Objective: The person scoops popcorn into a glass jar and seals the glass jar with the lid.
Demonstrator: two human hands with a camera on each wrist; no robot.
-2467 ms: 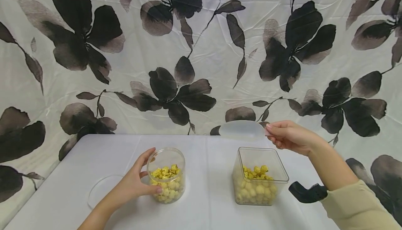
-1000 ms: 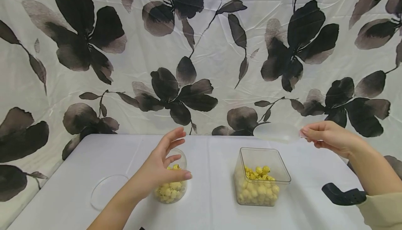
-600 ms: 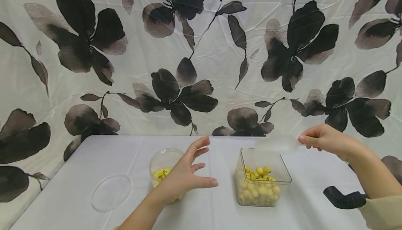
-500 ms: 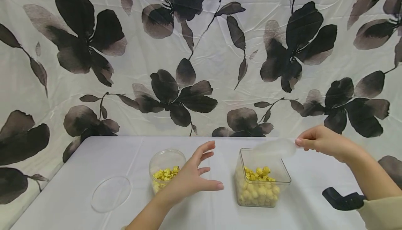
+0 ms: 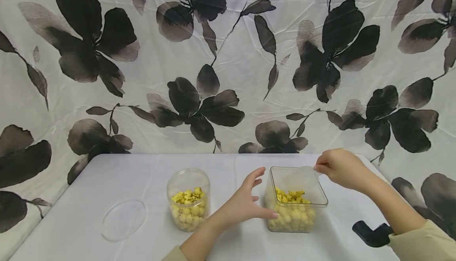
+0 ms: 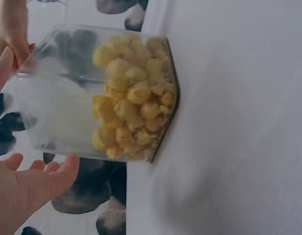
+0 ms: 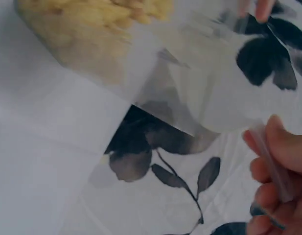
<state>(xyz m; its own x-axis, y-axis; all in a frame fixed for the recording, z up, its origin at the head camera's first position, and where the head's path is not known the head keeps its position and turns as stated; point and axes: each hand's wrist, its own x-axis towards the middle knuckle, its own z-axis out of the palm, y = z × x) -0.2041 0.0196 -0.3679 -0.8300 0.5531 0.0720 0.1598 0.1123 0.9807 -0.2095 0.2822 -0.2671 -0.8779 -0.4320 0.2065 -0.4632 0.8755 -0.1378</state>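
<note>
A clear square container, partly filled with yellow popcorn, stands right of centre in the head view. My right hand pinches the thin handle of a translucent scoop, whose bowl dips through the container's mouth above the popcorn. At the container's left side, my left hand spreads its fingers and thumb, the thumb overlapping the wall in the head view. In the left wrist view, the left fingertips are right at the wall near the rim.
A clear round jar with popcorn stands left of the square container, just behind my left forearm. Farther left a transparent round lid lies on the white-covered table. A floral cloth hangs behind the table's far edge.
My left hand has let go of the round jar and moved right to the square container. My right hand first moved right, then came back left and down, lowering the scoop into the container.
</note>
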